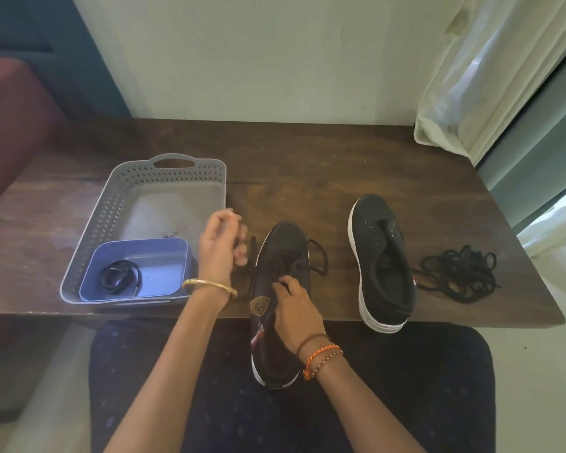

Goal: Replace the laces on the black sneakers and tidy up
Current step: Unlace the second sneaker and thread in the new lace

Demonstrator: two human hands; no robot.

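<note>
Lacing seems to be mid-way on the near sneaker (280,289), going by how things sit. That shoe lies right under the right hand (296,308), heel hanging off the table (340,165) edge toward the lap, toe pointing away, so its long axis runs straight out from the body. The right hand is pinched on the lace (317,256) around the eyelet rows, and loops spill out just past its fingers.

The left hand (221,246) floats just left of the toe, fingers curled in. It's blurry; looks like it's got the other lace end, which trails down beside the shoe, but I honestly can't tell.

So my guess is the next pull goes across the shoe, left hand drawing the end sideways while the right keeps things pinned.

Second sneaker (384,263) sits off to the right of the right hand, no laces in it, with a tangled lace pile (459,273) further right. Left of the left hand there's a grey basket (118,191) holding a blue tub (164,250) with a coiled lace (120,276) inside.
</note>
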